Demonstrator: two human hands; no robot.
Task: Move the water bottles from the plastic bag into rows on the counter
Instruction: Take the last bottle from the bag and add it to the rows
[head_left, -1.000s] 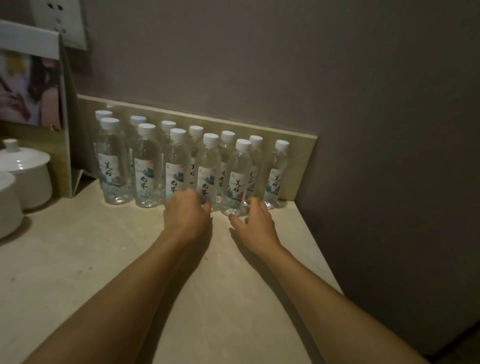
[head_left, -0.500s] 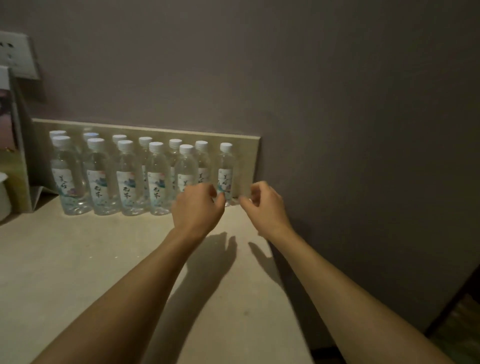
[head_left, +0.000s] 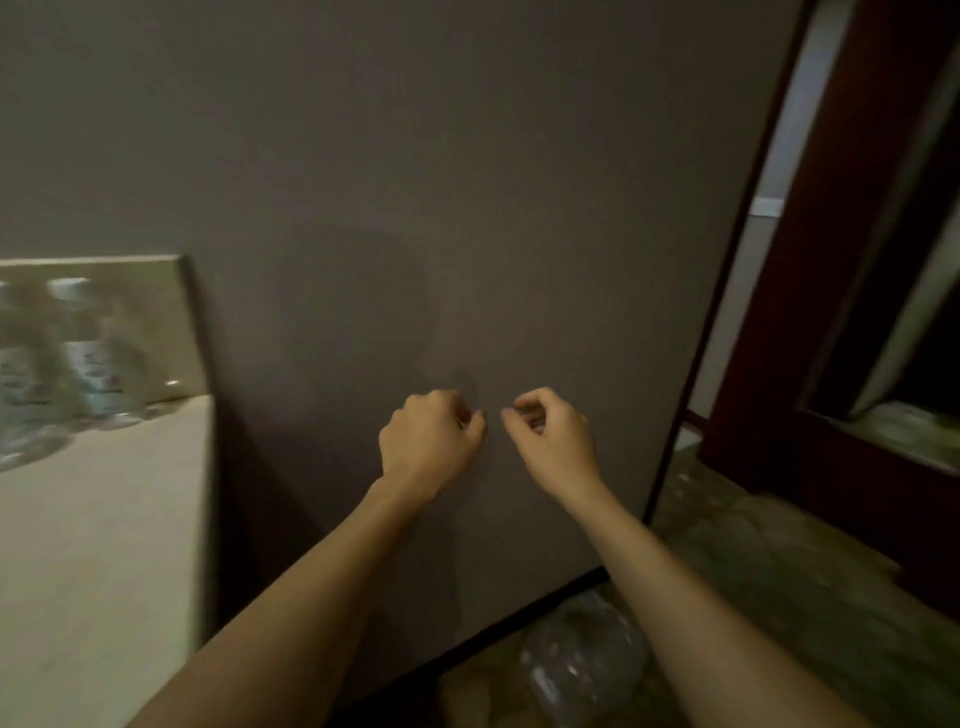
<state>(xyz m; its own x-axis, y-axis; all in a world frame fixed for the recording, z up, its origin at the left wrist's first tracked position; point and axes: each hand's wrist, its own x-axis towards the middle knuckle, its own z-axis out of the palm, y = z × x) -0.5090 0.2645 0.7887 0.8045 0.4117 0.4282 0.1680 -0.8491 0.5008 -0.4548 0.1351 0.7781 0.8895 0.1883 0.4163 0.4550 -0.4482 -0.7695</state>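
Note:
Blurred water bottles (head_left: 83, 353) with white caps stand in rows at the far left, on the beige counter (head_left: 104, 545) against its backsplash. My left hand (head_left: 428, 447) and my right hand (head_left: 553, 441) hover side by side in front of the grey wall, to the right of the counter's end. Both have their fingers loosely curled and hold nothing. On the floor at the bottom, between my forearms, lies a clear plastic bag (head_left: 582, 660) with what look like bottles inside, blurred.
The grey wall (head_left: 467, 208) fills the middle of the view. A dark red door frame (head_left: 831, 260) stands at the right, with a greenish stone floor (head_left: 779, 571) below it. The counter ends in a vertical edge (head_left: 208, 519).
The view has swung right: the bottle rows slid to the far left edge. Both hands left the bottles and the counter and now hang before the wall. The bag on the floor came into view.

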